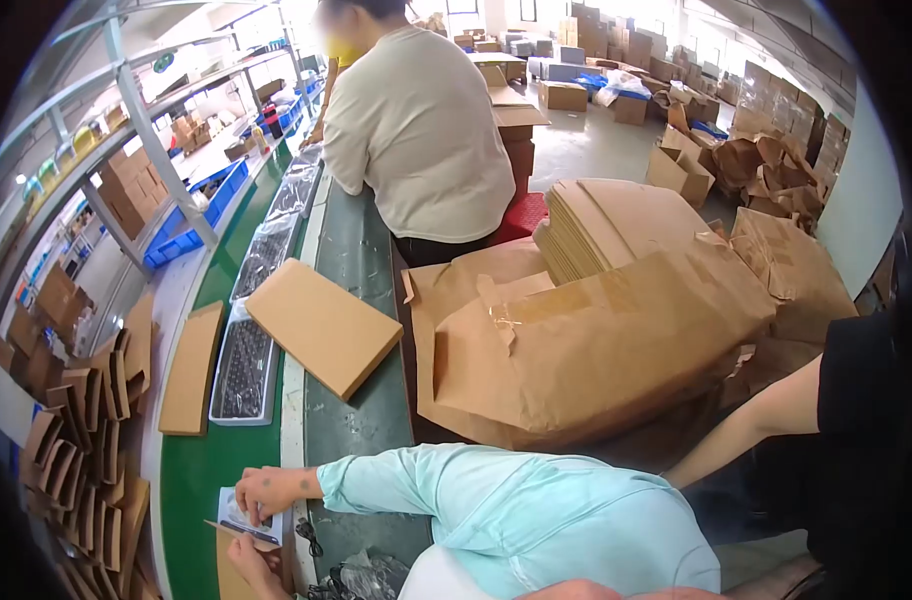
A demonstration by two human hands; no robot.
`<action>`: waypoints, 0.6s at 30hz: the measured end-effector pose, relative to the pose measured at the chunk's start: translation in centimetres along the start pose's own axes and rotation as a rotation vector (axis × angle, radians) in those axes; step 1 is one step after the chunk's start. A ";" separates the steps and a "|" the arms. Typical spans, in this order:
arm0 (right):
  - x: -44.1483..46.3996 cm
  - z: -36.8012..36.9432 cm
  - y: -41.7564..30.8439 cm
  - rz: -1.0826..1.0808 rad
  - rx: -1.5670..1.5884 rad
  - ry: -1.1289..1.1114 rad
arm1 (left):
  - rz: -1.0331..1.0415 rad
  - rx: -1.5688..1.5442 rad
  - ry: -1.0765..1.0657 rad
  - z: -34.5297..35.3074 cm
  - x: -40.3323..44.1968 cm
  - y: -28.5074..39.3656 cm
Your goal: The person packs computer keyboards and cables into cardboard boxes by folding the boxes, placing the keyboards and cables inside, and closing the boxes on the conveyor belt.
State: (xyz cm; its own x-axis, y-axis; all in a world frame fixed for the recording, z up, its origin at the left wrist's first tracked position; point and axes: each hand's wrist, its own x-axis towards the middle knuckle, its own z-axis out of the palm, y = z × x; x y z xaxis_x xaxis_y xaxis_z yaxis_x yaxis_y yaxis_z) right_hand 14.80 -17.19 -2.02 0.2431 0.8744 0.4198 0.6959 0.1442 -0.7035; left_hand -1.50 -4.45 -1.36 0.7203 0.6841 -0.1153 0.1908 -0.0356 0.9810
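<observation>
At the lower left of the head view, my right hand (264, 493), from a light blue sleeve, reaches over a flat white-and-blue item (230, 502) on the green belt. Its fingers are bent down onto the item, whose kind I cannot make out. Just below, my left hand (255, 566) grips the lifted end flap of a flat brown cardboard box (230, 572). The item lies at the mouth of this box. Further up the belt lies a black keyboard (244, 368) in clear wrap and a pale tray, with more wrapped keyboards (266, 252) behind it.
Flat closed boxes (324, 325) (190, 370) lie around the keyboard. Folded cardboard pieces (86, 450) fill the left side. A large paper-wrapped bundle (596, 340) stands to the right. A seated person (421, 140) is ahead; another person's arm (751, 425) is at right. Cables (309, 540) lie nearby.
</observation>
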 end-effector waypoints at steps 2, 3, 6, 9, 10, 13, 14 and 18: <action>-0.5 0.6 -0.1 0.009 -0.008 0.028 | -0.002 0.019 -0.016 -0.4 0.0 -0.5; -0.7 0.8 -0.2 -0.002 0.006 0.058 | 0.001 0.018 -0.019 -0.4 0.0 -0.6; -1.3 0.9 0.2 -0.144 0.010 0.174 | 0.007 0.027 -0.023 -0.5 0.1 -0.5; -1.3 1.0 -1.0 0.020 0.290 0.435 | 0.017 0.036 -0.040 -1.1 1.3 -1.7; -1.3 1.4 -0.7 0.072 0.196 0.381 | 0.026 0.033 -0.058 -2.4 2.7 -3.2; -1.1 2.3 -0.2 0.146 -0.012 0.320 | 0.018 0.069 -0.046 -2.5 3.7 -3.5; -1.2 1.8 -0.4 0.146 0.030 0.290 | 0.007 0.089 -0.027 -2.5 3.3 -3.2; -1.4 0.5 -1.0 0.145 0.184 0.209 | 0.053 0.090 -0.029 -2.1 2.3 -2.1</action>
State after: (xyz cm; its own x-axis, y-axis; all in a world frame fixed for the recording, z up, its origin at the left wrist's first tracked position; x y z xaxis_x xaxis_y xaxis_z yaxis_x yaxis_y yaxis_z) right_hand 13.47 -18.31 -2.15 0.4776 0.7807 0.4030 0.5149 0.1229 -0.8484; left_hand -1.64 -1.24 -3.33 0.7497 0.6582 -0.0692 0.2099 -0.1373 0.9680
